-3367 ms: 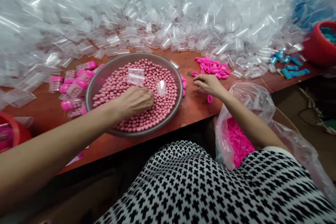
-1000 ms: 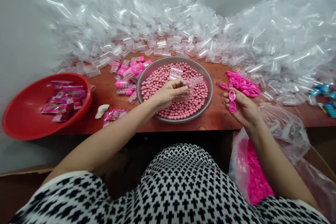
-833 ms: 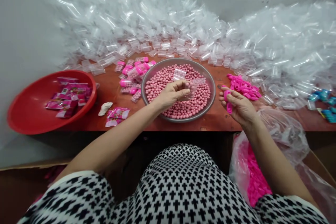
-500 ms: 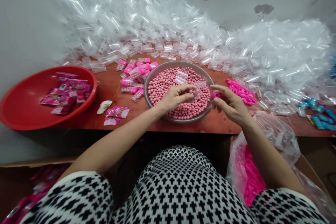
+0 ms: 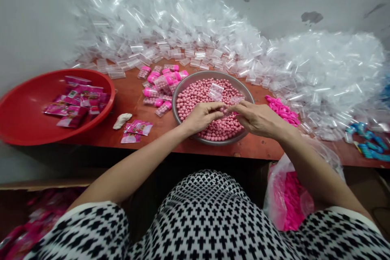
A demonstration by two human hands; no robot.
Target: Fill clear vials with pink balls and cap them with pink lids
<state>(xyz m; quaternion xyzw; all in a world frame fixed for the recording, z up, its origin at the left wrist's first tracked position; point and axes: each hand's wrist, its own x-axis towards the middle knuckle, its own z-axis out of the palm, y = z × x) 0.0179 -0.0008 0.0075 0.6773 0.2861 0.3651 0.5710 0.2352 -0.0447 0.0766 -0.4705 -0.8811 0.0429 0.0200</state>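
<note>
Over the steel bowl [image 5: 213, 142] of pink candy balls [image 5: 195, 93], my left hand [image 5: 204, 118] pinches a small clear plastic tube [image 5: 226, 110], mostly covered by my fingers. My right hand [image 5: 258, 120] meets it from the right, fingertips closed at the tube's end. The pink cap that the right hand held a moment ago is hidden behind its fingers. Two loose clear tubes [image 5: 216, 91] lie on the balls just beyond my hands. Left of the bowl is a heap of filled, pink-capped tubes [image 5: 164, 83].
Pink caps [image 5: 283, 109] lie right of the bowl. Clear empty tubes [image 5: 183, 28] pile along the wall. A red basin [image 5: 18, 109] holds pink sachets; more sachets [image 5: 137, 128] lie beside a white lump [image 5: 122, 120]. A plastic bag [image 5: 276, 195] with pink pieces hangs below the table edge.
My right hand has moved left with the pink cap, bringing its fingertips against the tube in my left hand. The view has shifted slightly.
</note>
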